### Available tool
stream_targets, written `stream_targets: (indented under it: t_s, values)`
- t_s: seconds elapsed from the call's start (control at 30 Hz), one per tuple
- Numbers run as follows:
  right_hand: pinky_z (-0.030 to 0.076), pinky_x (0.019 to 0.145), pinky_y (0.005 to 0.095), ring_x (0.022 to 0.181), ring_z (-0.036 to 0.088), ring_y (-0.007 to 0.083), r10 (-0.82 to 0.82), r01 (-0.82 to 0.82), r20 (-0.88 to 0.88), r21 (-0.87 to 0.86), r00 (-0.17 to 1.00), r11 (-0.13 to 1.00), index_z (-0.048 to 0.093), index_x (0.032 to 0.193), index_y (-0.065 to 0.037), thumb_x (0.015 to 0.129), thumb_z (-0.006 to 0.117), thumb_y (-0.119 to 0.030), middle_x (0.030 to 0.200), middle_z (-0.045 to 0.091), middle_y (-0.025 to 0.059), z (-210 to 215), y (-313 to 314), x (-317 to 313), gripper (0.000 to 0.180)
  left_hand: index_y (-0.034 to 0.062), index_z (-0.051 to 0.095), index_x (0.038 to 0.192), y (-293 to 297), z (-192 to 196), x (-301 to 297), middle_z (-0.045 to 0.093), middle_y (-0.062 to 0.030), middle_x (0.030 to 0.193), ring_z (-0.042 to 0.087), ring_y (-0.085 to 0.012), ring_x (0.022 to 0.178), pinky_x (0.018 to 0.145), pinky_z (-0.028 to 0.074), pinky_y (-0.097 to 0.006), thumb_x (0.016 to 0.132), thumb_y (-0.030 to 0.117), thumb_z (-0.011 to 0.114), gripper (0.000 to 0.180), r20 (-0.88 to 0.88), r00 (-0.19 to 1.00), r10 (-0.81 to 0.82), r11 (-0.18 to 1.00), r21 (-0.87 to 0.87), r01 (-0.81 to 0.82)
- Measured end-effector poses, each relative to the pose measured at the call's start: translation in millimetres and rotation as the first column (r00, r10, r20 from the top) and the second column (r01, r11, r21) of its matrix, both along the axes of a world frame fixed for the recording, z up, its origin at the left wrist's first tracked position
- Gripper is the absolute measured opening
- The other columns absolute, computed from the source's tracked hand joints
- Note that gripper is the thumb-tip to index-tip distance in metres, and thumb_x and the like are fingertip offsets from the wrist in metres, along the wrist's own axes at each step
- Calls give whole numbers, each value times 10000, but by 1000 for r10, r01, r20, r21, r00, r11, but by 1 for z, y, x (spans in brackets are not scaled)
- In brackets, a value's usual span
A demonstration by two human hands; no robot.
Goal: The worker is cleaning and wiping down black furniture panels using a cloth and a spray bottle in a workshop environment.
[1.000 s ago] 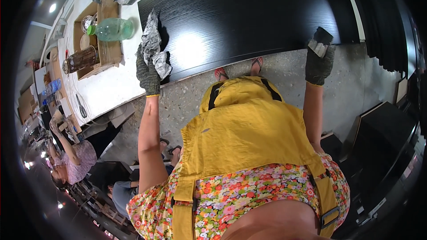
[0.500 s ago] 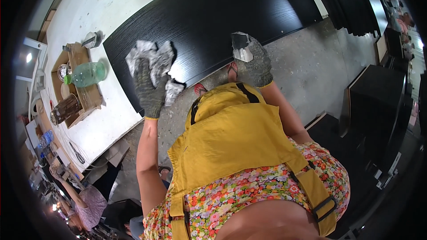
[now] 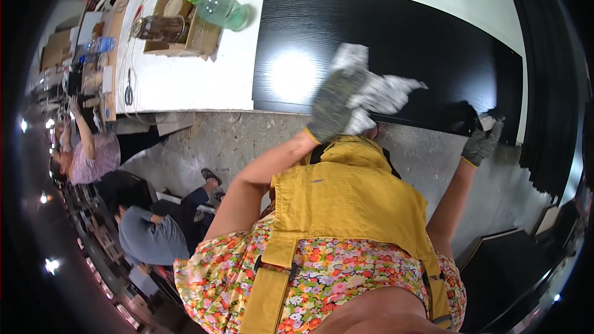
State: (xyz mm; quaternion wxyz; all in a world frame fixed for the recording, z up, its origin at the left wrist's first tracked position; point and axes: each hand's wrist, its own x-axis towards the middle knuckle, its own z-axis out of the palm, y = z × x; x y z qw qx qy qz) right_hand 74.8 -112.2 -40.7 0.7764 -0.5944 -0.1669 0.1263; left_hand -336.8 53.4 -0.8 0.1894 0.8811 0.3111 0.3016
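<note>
A glossy black board (image 3: pixel 433 31) with wood grain lies flat on a white worktop. My left hand (image 3: pixel 334 108), in a dark grey knit glove, presses a crumpled white-grey cloth (image 3: pixel 387 93) onto the board near its front edge; the cloth is smeared by motion. At the board's front right corner is my right hand (image 3: pixel 484 141), gloved alike. Its fingers are closed round a small dark and white piece (image 3: pixel 487 123), whose kind I cannot make out.
Left of the board on the white worktop (image 3: pixel 238 80) stands a cardboard box (image 3: pixel 207 34) with a green-capped bottle (image 3: pixel 219 10) and a brown jar (image 3: pixel 162 28). Scissors (image 3: pixel 129 91) lie nearby. Black panels (image 3: pixel 544 86) stand at right. Two people (image 3: pixel 151 235) are at left.
My view has swung, so the board and box sit further right. My left hand has moved the cloth along the board toward its middle. My right hand has shifted to the board's right corner.
</note>
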Motion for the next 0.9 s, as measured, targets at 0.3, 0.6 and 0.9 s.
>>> stream_targets:
  t_s: [0.3, 0.6, 0.9]
  values:
    - [460, 1009, 343, 1159, 572, 258, -41, 494, 836, -283, 548, 822, 581, 1256, 30, 964, 574, -248, 1260, 601, 177, 10, 32, 154, 403, 8, 463, 1404, 58, -18, -173, 573, -160, 1338, 533, -259, 1243, 1047, 409, -316, 952, 204, 586, 508, -66, 732, 678, 636, -446, -630]
    - [447, 941, 383, 1069, 611, 309, -256, 512, 515, -450, 818, 732, 501, 1326, 44, 877, 643, -540, 1152, 645, 220, 59, 83, 162, 750, -8, 511, 1348, 124, -28, -150, 629, -129, 1204, 594, -205, 1031, 900, 480, -323, 933, 339, 641, 557, 140, 602, 786, 531, -651, -543]
    - [436, 977, 374, 1044, 634, 277, -302, 495, 395, -633, 868, 595, 445, 1390, 41, 841, 651, -601, 1072, 699, 166, 72, 33, 103, 870, -62, 522, 1312, 128, -28, -166, 605, -181, 1255, 575, -271, 1077, 960, 434, -346, 943, 299, 598, 521, 126, 643, 755, 592, -553, -586]
